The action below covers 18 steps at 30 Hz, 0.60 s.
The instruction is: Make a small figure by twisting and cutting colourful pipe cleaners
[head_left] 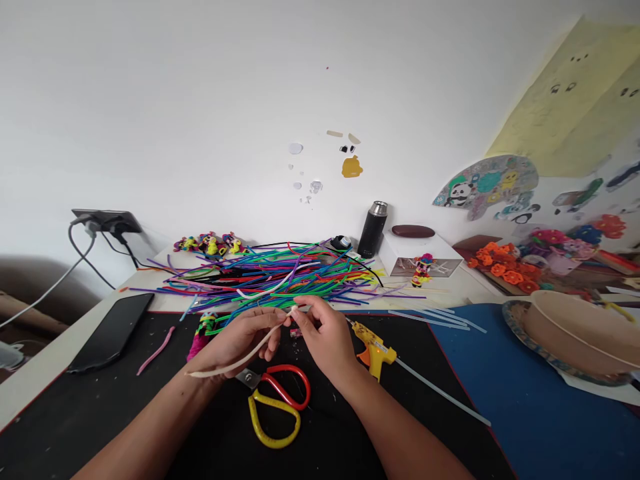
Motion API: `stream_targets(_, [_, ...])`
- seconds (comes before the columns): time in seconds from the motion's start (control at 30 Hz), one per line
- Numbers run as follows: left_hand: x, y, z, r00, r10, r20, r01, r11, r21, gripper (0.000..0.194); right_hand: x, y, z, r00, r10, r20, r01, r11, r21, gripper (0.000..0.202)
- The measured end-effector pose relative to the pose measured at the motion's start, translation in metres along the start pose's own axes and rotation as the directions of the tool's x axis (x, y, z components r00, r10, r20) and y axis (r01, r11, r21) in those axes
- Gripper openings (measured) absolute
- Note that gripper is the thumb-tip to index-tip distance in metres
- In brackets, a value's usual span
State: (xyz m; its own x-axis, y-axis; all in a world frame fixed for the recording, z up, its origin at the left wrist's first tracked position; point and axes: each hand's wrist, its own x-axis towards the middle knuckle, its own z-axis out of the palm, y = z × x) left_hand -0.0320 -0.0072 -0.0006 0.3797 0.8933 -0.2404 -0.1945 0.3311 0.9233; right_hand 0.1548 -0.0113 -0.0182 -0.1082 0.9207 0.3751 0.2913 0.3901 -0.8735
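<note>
Between my fingertips is a cream pipe cleaner [250,353], its long free end trailing left across my left wrist. My left hand [257,330] pinches it near its bent end. From the right, the thumb and fingertips of my right hand [320,330] close on that same small end. Below my hands lie scissors [275,417] with one red and one yellow handle loop, their blades partly hidden by my left hand. A yellow hot glue gun [375,350] rests right of my right hand. Beside my left forearm is a small pipe-cleaner figure [200,333], partly covered.
A pile of colourful pipe cleaners [280,277] spreads along the back. A phone [110,333] and a pink pipe cleaner [156,350] lie left. Glue sticks [435,317], a white box [420,257], a black flask [373,230] and a large bowl [585,333] stand or lie right.
</note>
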Motion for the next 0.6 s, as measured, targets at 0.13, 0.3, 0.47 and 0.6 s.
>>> stream_targets(0.13, [0.0006, -0.0015, -0.0015, 1.0, -0.007, 0.006, 0.007, 1.0, 0.011, 0.034, -0.0003, 0.0004, -0.001, 1.0, -0.032, 0.002, 0.032, 0.996, -0.084, 0.025])
stream_targets(0.3, [-0.0001, -0.0008, -0.0031, 1.0, -0.015, 0.002, 0.015, 1.0, -0.008, 0.038, -0.0021, 0.001, -0.0011, 0.997, -0.08, 0.012, 0.081, 0.985, -0.15, 0.023])
stream_targets(0.47, [-0.0011, 0.0002, -0.0016, 1.0, -0.028, 0.012, 0.028, 1.0, -0.011, 0.035, -0.0027, 0.0047, -0.0006, 0.984, -0.176, 0.018, 0.176, 0.966, -0.189, 0.021])
stream_targets(0.6, [-0.0001, 0.0013, -0.0005, 1.0, -0.025, 0.017, 0.025, 1.0, 0.005, 0.037, -0.0022, 0.0066, -0.0011, 0.979, -0.201, 0.022, 0.201, 0.952, -0.231, 0.02])
